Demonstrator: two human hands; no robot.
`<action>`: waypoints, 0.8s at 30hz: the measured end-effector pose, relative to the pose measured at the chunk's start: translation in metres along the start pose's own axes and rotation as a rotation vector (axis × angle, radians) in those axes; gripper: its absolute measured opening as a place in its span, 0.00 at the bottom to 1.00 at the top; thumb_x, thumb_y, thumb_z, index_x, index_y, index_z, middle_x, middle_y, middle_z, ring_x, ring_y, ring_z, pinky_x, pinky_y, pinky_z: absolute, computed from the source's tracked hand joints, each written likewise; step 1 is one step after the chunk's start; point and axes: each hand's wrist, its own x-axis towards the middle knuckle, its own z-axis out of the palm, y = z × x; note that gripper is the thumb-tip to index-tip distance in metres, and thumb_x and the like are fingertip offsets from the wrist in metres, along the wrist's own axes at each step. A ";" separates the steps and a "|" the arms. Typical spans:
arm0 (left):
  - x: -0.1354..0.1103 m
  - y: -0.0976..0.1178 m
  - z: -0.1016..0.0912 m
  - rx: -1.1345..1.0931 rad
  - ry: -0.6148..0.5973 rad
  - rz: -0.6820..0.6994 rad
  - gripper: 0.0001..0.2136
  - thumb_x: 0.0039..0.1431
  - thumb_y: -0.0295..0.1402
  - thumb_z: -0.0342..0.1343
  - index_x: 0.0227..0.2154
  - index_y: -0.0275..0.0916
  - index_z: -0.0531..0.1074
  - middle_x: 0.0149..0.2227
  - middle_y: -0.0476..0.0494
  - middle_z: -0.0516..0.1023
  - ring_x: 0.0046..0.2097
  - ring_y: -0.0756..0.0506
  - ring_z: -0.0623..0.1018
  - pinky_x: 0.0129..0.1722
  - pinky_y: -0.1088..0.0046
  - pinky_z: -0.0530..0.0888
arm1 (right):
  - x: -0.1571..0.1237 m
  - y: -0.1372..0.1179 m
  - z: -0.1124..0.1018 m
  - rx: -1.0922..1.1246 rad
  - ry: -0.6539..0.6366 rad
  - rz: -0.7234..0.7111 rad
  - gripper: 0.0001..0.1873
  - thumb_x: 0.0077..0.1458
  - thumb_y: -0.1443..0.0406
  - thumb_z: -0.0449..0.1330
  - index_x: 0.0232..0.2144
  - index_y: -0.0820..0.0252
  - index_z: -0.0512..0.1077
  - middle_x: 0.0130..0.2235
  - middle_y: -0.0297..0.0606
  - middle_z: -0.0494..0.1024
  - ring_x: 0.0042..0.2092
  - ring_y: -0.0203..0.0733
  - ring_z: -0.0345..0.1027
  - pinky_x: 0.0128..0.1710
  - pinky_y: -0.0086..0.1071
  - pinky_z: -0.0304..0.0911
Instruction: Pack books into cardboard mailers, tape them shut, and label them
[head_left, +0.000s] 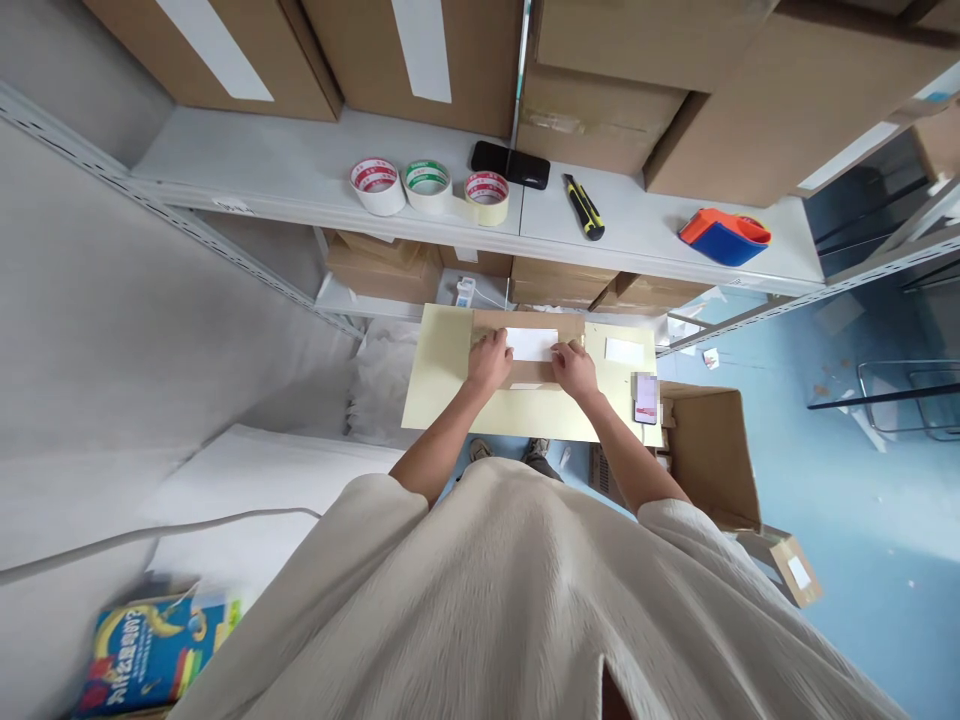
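In the head view, a white rectangular paper label [532, 344] lay on top of a closed brown cardboard box [529, 373], between the person's two hands. The left hand [490, 360] rested on the left part of the box, its fingers bent and its thumb at the label's left edge. The right hand [575, 367] was at the opposite end, fingers curled and their tips gathered at the label's right edge. Whether either set of fingers was pinching the paper or only pressing it down, I could not tell.

The box sat on a pale yellow rectangular tabletop [441, 375]. To its right, on the same surface, lay a second white paper strip [624, 351], and nearer the right end a smartphone with a lit screen [646, 400].

Beyond the table, a light grey metal shelf [300, 165] carried three tape rolls in a row: a white one with a red-printed core [387, 203], a white one with a green-printed core [429, 204] and a cream one with a red-printed core [491, 214]. A black oblong case [529, 170], a yellow-and-black box cutter [583, 207] and an orange-and-blue tape dispenser [720, 240] lay farther right.
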 end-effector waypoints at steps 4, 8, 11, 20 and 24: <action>-0.003 -0.005 -0.001 0.089 -0.047 0.200 0.20 0.76 0.27 0.53 0.65 0.39 0.81 0.71 0.24 0.80 0.75 0.26 0.77 0.80 0.44 0.65 | -0.002 -0.009 0.000 -0.061 0.005 -0.059 0.29 0.81 0.56 0.50 0.64 0.62 0.85 0.63 0.63 0.81 0.64 0.70 0.75 0.68 0.61 0.71; -0.008 -0.016 0.002 0.110 -0.190 0.389 0.32 0.76 0.31 0.52 0.80 0.40 0.71 0.85 0.32 0.67 0.87 0.30 0.62 0.88 0.43 0.50 | -0.006 -0.012 0.006 -0.092 -0.091 -0.194 0.36 0.83 0.50 0.50 0.80 0.58 0.72 0.82 0.56 0.69 0.82 0.70 0.59 0.81 0.64 0.56; -0.012 -0.023 0.005 0.121 -0.215 0.385 0.37 0.76 0.40 0.57 0.84 0.40 0.66 0.87 0.33 0.61 0.89 0.30 0.55 0.89 0.41 0.39 | -0.006 -0.010 0.013 -0.138 -0.171 -0.219 0.44 0.81 0.43 0.52 0.86 0.59 0.61 0.87 0.53 0.60 0.89 0.67 0.45 0.86 0.65 0.45; -0.012 -0.023 0.011 0.136 -0.140 0.257 0.41 0.75 0.45 0.60 0.86 0.35 0.61 0.89 0.26 0.51 0.90 0.26 0.48 0.87 0.32 0.33 | -0.001 -0.006 0.021 -0.095 -0.092 -0.049 0.51 0.78 0.35 0.51 0.86 0.60 0.60 0.88 0.59 0.55 0.89 0.71 0.40 0.86 0.74 0.36; -0.019 -0.026 0.000 0.097 -0.026 0.110 0.43 0.74 0.43 0.60 0.86 0.33 0.58 0.90 0.22 0.46 0.91 0.23 0.44 0.86 0.29 0.36 | -0.009 0.009 0.012 -0.030 0.147 0.177 0.51 0.78 0.36 0.48 0.85 0.63 0.59 0.87 0.66 0.54 0.88 0.75 0.43 0.83 0.81 0.40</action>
